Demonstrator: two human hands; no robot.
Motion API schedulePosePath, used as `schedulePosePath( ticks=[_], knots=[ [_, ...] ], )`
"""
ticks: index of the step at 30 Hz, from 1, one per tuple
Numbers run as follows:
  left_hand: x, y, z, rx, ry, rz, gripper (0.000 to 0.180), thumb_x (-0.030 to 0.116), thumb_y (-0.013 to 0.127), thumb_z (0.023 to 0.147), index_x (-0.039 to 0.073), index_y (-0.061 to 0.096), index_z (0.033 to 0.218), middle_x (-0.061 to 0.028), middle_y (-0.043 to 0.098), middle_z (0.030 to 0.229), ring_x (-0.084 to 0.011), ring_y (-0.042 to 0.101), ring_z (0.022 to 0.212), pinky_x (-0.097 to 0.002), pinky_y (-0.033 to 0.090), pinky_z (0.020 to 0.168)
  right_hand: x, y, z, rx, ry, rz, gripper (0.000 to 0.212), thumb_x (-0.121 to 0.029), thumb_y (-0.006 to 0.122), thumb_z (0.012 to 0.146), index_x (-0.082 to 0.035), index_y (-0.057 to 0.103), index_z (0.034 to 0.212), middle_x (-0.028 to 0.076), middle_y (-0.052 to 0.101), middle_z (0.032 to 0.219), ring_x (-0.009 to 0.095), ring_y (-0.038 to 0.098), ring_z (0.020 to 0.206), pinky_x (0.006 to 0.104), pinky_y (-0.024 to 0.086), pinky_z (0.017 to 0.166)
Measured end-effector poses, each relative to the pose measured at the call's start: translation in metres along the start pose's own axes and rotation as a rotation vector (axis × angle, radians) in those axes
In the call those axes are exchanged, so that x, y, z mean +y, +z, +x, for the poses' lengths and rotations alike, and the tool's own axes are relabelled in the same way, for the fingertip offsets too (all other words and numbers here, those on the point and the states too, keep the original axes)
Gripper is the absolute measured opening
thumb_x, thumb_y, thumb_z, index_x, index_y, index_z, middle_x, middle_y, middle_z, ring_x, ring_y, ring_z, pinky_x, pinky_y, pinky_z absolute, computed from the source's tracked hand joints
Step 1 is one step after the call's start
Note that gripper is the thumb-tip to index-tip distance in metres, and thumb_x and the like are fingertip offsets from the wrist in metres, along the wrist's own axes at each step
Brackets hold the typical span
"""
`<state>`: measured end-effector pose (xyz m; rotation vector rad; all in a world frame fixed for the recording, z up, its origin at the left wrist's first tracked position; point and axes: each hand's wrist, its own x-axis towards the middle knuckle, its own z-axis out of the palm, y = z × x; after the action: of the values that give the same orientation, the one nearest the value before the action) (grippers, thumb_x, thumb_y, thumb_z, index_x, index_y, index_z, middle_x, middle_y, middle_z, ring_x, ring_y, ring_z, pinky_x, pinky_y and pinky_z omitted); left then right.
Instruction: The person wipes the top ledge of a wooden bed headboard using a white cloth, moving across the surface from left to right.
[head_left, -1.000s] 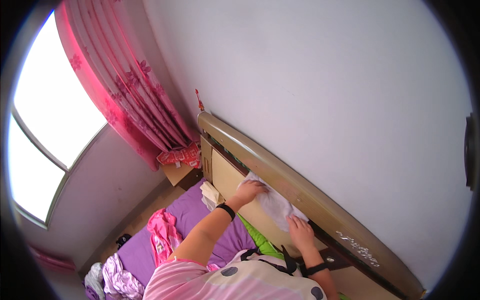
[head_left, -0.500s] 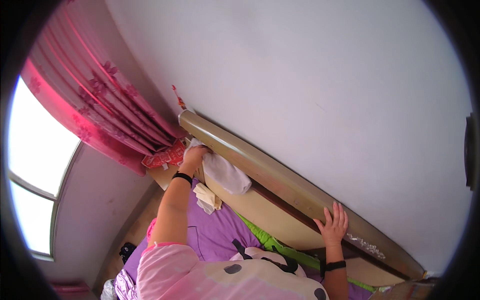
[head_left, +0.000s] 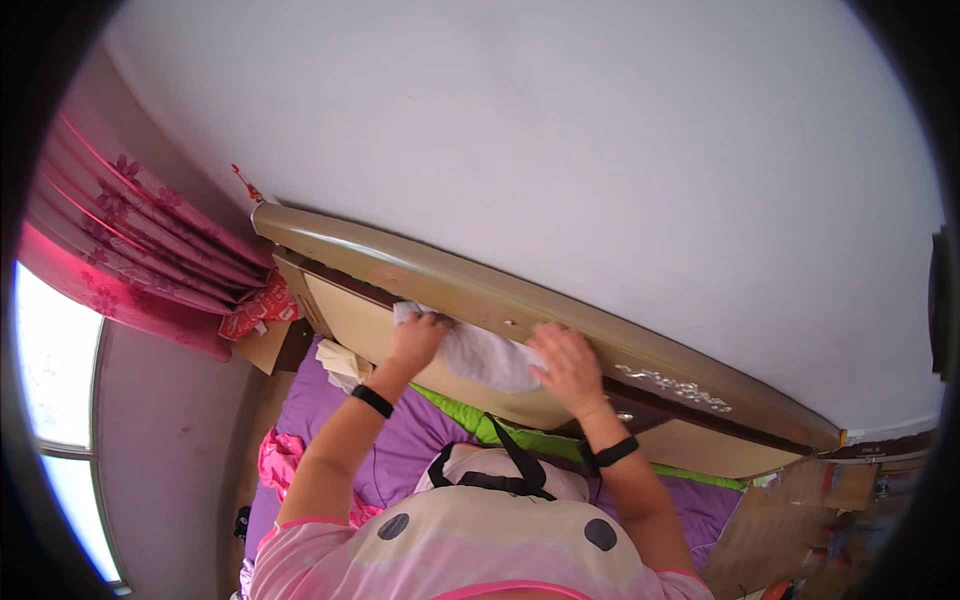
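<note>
A pale greyish-white cloth point(head_left: 488, 358) lies along the front of the brown wooden headboard point(head_left: 440, 270), partly over its cream panel. My left hand point(head_left: 418, 342) is closed on the cloth's left end, fingers bent over it. At the other end is my right hand point(head_left: 568, 366), fingers stretched toward the headboard and thumb apart, beside or touching the cloth's edge. Slight blur covers the right fingertips. Each wrist wears a black band.
A purple bedspread point(head_left: 300, 410) and green bedding point(head_left: 455, 408) lie below the headboard. A folded cream cloth point(head_left: 342, 362) rests at the bed's left corner. Pink curtains point(head_left: 150, 240) hang by the window, near a red package point(head_left: 262, 308) on a box. Silvery decoration point(head_left: 675, 385) marks the headboard's right part.
My view has shifted to the right. The left hand and cloth have moved right along the headboard, and my right hand has come from farther along it to the cloth's right end.
</note>
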<state>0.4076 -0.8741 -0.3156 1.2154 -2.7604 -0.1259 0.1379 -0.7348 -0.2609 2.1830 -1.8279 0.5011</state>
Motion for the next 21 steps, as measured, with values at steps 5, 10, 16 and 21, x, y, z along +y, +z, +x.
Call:
schedulePosePath(
  ticks=[5,10,16,21],
  knots=[
    [0.126,0.02,0.011,-0.019,0.14,-0.082,0.031,0.014,0.054,0.081,0.015,0.063,0.11,-0.0066,0.063,0.106,-0.0301,0.06,0.093,-0.0386,0.055,0.072,0.009,-0.005,-0.067,-0.308,0.035,0.117,0.051,-0.034,0.07,0.073,-0.018,0.057,0.119,0.0,0.055,0.122,0.019,0.051,0.114,0.0384,0.042,0.093],
    [0.237,0.027,0.018,-0.055,0.231,-0.107,0.026,0.015,0.054,0.081,0.011,0.063,0.105,-0.0073,0.063,0.107,-0.0272,0.06,0.092,-0.038,0.055,0.071,0.068,-0.014,-0.167,-0.178,0.146,-0.141,0.039,-0.022,0.057,0.083,-0.02,0.056,0.122,-0.001,0.054,0.123,0.018,0.05,0.115,0.0383,0.043,0.092],
    [0.325,0.041,0.029,0.001,0.452,-0.118,0.027,0.017,0.056,0.08,0.014,0.06,0.107,-0.007,0.062,0.104,-0.0282,0.06,0.094,-0.0402,0.054,0.071,0.139,-0.045,-0.25,-0.154,0.191,-0.33,0.038,-0.016,0.056,0.082,-0.022,0.059,0.119,-0.002,0.055,0.121,0.019,0.052,0.113,0.0382,0.044,0.093],
    [0.313,0.009,0.052,-0.313,0.511,-0.208,0.031,0.012,0.059,0.076,0.02,0.061,0.106,-0.0031,0.062,0.103,-0.0253,0.061,0.092,-0.0403,0.052,0.07,0.137,-0.092,-0.226,-0.191,0.375,0.026,0.043,-0.006,0.063,0.07,-0.016,0.063,0.112,0.002,0.061,0.111,0.023,0.056,0.105,0.0392,0.046,0.089]
  ],
)
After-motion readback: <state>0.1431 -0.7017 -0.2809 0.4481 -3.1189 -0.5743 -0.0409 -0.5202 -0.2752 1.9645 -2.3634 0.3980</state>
